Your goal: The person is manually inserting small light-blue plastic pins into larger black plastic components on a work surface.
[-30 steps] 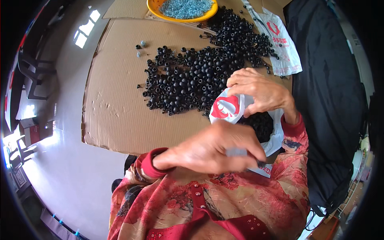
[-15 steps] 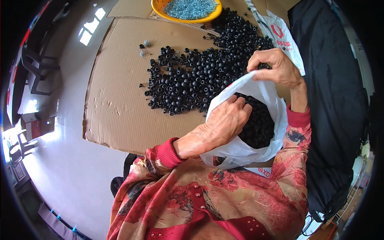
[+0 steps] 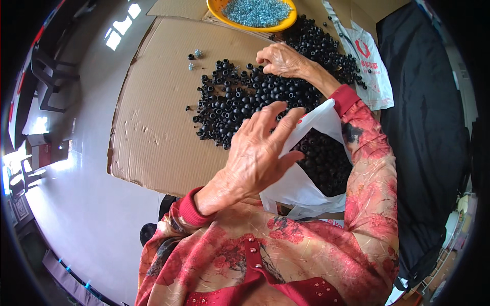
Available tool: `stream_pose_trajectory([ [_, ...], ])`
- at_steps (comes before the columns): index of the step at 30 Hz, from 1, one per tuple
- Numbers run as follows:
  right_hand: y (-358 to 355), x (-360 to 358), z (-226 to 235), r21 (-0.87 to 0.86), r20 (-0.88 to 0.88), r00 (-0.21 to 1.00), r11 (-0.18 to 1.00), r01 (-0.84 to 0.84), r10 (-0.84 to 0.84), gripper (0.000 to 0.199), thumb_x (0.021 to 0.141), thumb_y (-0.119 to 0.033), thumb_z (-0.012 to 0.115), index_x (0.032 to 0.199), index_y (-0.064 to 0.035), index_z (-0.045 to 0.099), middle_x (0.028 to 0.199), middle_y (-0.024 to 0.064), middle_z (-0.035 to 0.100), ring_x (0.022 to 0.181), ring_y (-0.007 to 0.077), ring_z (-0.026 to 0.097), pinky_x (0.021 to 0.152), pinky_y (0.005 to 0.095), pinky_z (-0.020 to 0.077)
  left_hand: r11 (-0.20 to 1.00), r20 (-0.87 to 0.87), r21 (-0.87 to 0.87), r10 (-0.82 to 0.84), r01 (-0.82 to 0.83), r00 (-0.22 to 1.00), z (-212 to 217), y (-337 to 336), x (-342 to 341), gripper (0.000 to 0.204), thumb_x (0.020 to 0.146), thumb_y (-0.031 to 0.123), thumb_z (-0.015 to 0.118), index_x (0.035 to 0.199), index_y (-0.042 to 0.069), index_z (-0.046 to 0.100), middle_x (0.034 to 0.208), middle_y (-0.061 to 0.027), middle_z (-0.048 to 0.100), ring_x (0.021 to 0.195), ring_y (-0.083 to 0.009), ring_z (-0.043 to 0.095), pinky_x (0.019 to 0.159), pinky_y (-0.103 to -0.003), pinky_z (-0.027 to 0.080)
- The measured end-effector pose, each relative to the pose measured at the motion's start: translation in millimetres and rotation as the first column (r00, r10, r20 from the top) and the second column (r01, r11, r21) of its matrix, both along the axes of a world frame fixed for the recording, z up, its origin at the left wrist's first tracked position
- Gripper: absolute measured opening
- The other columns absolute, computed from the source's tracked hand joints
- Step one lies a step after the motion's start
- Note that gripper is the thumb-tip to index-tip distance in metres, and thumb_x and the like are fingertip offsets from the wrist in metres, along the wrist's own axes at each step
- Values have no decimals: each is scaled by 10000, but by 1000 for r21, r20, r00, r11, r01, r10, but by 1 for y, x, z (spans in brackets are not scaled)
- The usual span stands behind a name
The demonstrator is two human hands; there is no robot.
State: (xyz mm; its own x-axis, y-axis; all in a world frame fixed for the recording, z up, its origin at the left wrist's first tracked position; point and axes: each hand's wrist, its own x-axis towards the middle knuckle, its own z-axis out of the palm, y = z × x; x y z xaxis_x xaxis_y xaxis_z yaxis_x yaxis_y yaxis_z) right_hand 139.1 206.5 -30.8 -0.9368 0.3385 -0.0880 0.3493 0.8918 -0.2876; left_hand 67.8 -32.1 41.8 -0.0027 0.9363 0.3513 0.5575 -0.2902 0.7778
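Landmark: flat sheet of brown cardboard [image 3: 153,127] on the pale floor [image 3: 87,204]. Near its upper middle, a few loose small parts, black and silvery [image 3: 193,55], lie apart from the main heap. Heap of small black ring-shaped parts [image 3: 240,102] covers the cardboard's right half, running up toward its far right corner. Left hand [image 3: 258,153] is raised over the near edge of the heap, palm down, fingers spread wide and slightly curled; it holds nothing, and its fingertips reach the rim of the white plastic bag [image 3: 301,188]. The bag sits at the cardboard's near right edge, mouth open, partly filled with the same black parts. At the cardboard's far edge stands a yellow bowl [image 3: 286,23] of small silvery pieces. Right hand [image 3: 280,61] rests on the far part of the heap, fingers bent down into the parts; whether it has any pinched, cannot tell. A second printed white bag [image 3: 372,71] lies flat beyond the cardboard's right edge, beside dark cloth [image 3: 423,127].
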Motion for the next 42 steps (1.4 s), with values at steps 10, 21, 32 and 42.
stream_pose_trajectory([
  [10, 4, 8, -10, -52, -109, 994, 999, -16, 10, 163, 698, -122, 607, 809, -4, 624, 727, 110, 619, 687, 257, 597, 657, 351, 472, 860, 832, -244, -52, 448, 553, -2, 0, -9, 241, 811, -42, 576, 1040, 30, 589, 835, -8, 552, 623, -23, 503, 550, -175, 425],
  [21, -2, 2, -17, -51, -176, 983, 997, -63, 53, 208, 686, -159, 584, 819, -8, 637, 755, 159, 638, 697, 290, 618, 686, 360, 493, 909, 811, -379, 236, 174, 536, -37, 17, -31, 232, 813, 148, 646, 991, 2, 616, 770, 0, 612, 669, -45, 512, 610, -188, 434],
  [32, -29, 9, 33, -931, -183, 913, 363, -41, -365, 276, 827, -254, 607, 920, 6, 614, 767, 57, 629, 734, 122, 613, 726, 259, 499, 949, 902, -295, 316, -114, 295, -63, 53, -40, 289, 793, 126, 664, 1053, 23, 589, 865, -19, 607, 689, -78, 541, 626, -216, 458],
  [42, -56, 6, 47, -949, -209, 909, 299, -99, -361, 336, 851, -338, 581, 860, -4, 614, 732, 60, 625, 673, 118, 610, 682, 240, 498, 994, 971, -112, 112, -11, 213, -66, 54, -39, 234, 830, 89, 608, 1049, 15, 577, 882, -41, 607, 737, -104, 560, 690, -257, 480],
])
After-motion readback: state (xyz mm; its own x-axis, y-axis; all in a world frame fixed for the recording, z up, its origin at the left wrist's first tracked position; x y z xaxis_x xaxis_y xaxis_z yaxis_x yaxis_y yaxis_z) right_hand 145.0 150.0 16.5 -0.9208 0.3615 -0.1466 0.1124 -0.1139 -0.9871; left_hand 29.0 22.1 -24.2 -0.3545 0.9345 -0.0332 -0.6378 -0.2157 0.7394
